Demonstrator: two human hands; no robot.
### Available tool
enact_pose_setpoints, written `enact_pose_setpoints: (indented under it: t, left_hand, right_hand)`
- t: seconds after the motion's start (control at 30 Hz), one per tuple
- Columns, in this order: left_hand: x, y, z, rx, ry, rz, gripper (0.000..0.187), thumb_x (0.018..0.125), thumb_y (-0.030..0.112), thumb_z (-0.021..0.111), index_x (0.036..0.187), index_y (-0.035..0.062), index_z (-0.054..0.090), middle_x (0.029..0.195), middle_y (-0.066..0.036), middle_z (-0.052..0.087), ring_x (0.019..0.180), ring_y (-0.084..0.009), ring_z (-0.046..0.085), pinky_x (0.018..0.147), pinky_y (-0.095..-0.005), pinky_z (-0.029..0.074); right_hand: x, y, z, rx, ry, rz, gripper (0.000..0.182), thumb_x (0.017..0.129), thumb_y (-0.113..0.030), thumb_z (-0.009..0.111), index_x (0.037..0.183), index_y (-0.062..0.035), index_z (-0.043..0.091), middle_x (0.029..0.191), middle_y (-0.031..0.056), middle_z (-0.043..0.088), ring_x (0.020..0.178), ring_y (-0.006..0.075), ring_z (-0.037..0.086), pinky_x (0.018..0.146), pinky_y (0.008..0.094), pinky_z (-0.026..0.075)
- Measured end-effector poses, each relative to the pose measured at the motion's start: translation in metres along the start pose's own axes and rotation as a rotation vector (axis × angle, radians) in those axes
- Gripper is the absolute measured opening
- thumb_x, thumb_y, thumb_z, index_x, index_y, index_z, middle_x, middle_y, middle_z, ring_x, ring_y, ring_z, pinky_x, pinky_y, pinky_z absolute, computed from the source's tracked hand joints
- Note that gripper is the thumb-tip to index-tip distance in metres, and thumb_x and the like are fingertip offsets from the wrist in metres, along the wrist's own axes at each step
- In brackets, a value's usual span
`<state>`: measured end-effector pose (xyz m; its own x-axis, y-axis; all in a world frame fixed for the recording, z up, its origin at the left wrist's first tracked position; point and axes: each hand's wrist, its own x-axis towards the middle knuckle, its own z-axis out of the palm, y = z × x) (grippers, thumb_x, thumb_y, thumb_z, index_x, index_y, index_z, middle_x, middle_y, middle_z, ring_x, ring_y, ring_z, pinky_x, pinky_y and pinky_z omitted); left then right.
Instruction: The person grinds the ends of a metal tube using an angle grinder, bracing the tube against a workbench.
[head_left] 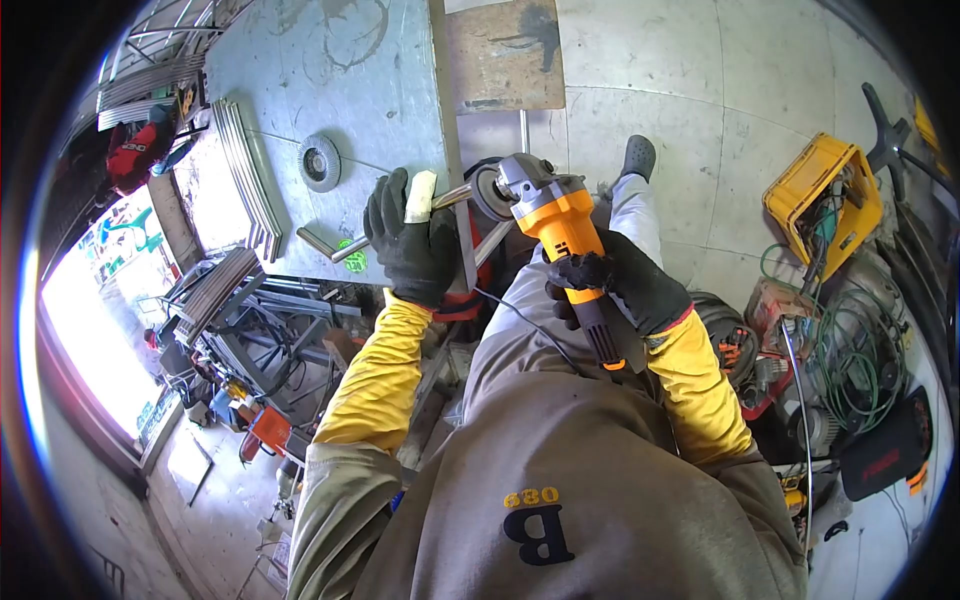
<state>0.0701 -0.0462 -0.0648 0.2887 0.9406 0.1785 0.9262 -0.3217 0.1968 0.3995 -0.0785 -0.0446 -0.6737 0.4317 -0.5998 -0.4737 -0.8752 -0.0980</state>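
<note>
My right hand (640, 288), in a black glove, is wrapped around the body of an orange and grey angle grinder (560, 222). The grinder's disc (490, 192) is right at the end of a thin metal tube (452, 197). My left hand (412, 252), also gloved in black, holds that tube down near the table's edge, and one finger carries a pale wrapping (421, 197). The tube runs under the glove and comes out on its left side, by a short metal piece (317, 243) and a bright green object (353, 256).
On the grey metal table (390, 110) lie a small wheel (320, 163) and a bundle of metal strips (243, 180). A yellow crate (825, 205), coiled green hose (865, 350) and machines stand at right. Metal frames (270, 335) crowd the lower left. The grinder's cord (530, 322) crosses my lap.
</note>
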Motion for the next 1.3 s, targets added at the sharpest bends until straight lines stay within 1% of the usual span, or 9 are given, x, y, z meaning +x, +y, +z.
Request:
enact_pose_setpoints:
  t: [0.53,0.77,1.0,1.07,1.13,1.2,1.23,1.27,1.3]
  left_hand:
    - [0.001,0.002,-0.002,0.027,-0.006,-0.01,0.057,0.092,0.024,0.072,0.148,0.01,0.068,0.154,-0.022,0.06,0.141,-0.0491,0.056,0.12,-0.063,0.041]
    - [0.001,-0.001,-0.001,-0.043,0.038,-0.006,0.057,0.095,0.024,0.073,0.15,0.0097,0.067,0.155,-0.022,0.061,0.143,-0.0497,0.055,0.122,-0.063,0.04]
    - [-0.02,-0.01,-0.021,0.074,0.126,-0.301,0.059,0.105,0.025,0.067,0.16,0.0058,0.059,0.166,-0.028,0.052,0.159,-0.0527,0.041,0.133,-0.0635,0.028]
    - [-0.012,-0.018,-0.018,0.054,0.215,-0.379,0.053,0.108,0.022,0.066,0.156,0.0008,0.061,0.17,-0.026,0.05,0.16,-0.0511,0.039,0.135,-0.0565,0.026]
    - [0.022,0.013,-0.044,-0.114,-0.103,-0.74,0.041,0.109,0.02,0.064,0.146,0.0009,0.067,0.153,-0.026,0.064,0.144,-0.0468,0.057,0.123,-0.0543,0.044]
    - [-0.024,-0.055,0.025,0.06,-0.392,-0.445,0.03,0.109,0.018,0.062,0.133,0.0031,0.07,0.125,-0.021,0.074,0.116,-0.039,0.071,0.098,-0.0516,0.056]
    - [-0.036,-0.064,0.046,0.212,-0.359,-0.397,0.021,0.108,0.018,0.062,0.122,0.0054,0.071,0.103,-0.013,0.073,0.092,-0.0314,0.071,0.078,-0.0493,0.055]
    - [-0.082,-0.113,0.117,0.131,0.09,-0.278,0.023,0.105,0.019,0.068,0.119,0.001,0.071,0.111,-0.02,0.07,0.103,-0.0363,0.07,0.09,-0.0518,0.056]
    - [-0.041,-0.056,0.065,-0.036,0.41,-0.29,0.031,0.103,0.023,0.074,0.12,-0.0035,0.071,0.131,-0.03,0.065,0.125,-0.0428,0.063,0.108,-0.0557,0.053]
  right_hand:
    - [0.004,0.009,-0.021,-0.069,0.09,0.087,0.044,0.098,-0.032,0.089,0.124,-0.002,0.071,0.096,0.0099,0.077,0.079,0.0217,0.078,0.07,0.0383,0.067]
    - [-0.013,0.003,-0.014,-0.146,0.284,-0.151,0.049,0.095,-0.035,0.088,0.127,-0.0044,0.068,0.096,0.0071,0.073,0.074,0.0205,0.075,0.07,0.0362,0.064]
    - [-0.027,0.008,-0.028,-0.277,0.26,-0.178,0.051,0.095,-0.035,0.087,0.131,-0.0054,0.067,0.099,0.0084,0.074,0.081,0.0216,0.076,0.073,0.0367,0.065]
    - [-0.028,0.009,-0.02,-0.282,0.271,-0.19,0.051,0.095,-0.035,0.087,0.132,-0.0054,0.067,0.1,0.0081,0.074,0.082,0.021,0.076,0.074,0.0369,0.065]
    - [-0.032,0.013,-0.015,-0.29,0.28,-0.192,0.051,0.095,-0.034,0.087,0.133,-0.0054,0.067,0.101,0.0077,0.073,0.082,0.0203,0.075,0.074,0.0372,0.065]
    - [-0.028,0.017,-0.013,-0.365,0.315,-0.217,0.05,0.096,-0.031,0.085,0.135,-0.0056,0.066,0.102,0.0064,0.072,0.081,0.0188,0.074,0.072,0.0367,0.063]
    - [-0.031,0.016,-0.012,-0.293,0.273,-0.206,0.049,0.098,-0.028,0.082,0.139,-0.0081,0.066,0.099,0.0037,0.069,0.08,0.0162,0.071,0.07,0.0342,0.059]
    - [-0.031,0.02,-0.016,-0.23,0.223,-0.136,0.052,0.099,-0.027,0.081,0.146,-0.011,0.064,0.099,0.0009,0.068,0.083,0.0135,0.068,0.072,0.0309,0.056]
    - [-0.026,0.025,-0.028,-0.22,0.259,-0.156,0.061,0.099,-0.027,0.081,0.154,-0.0125,0.059,0.099,-0.0025,0.064,0.084,0.0102,0.064,0.074,0.0278,0.053]
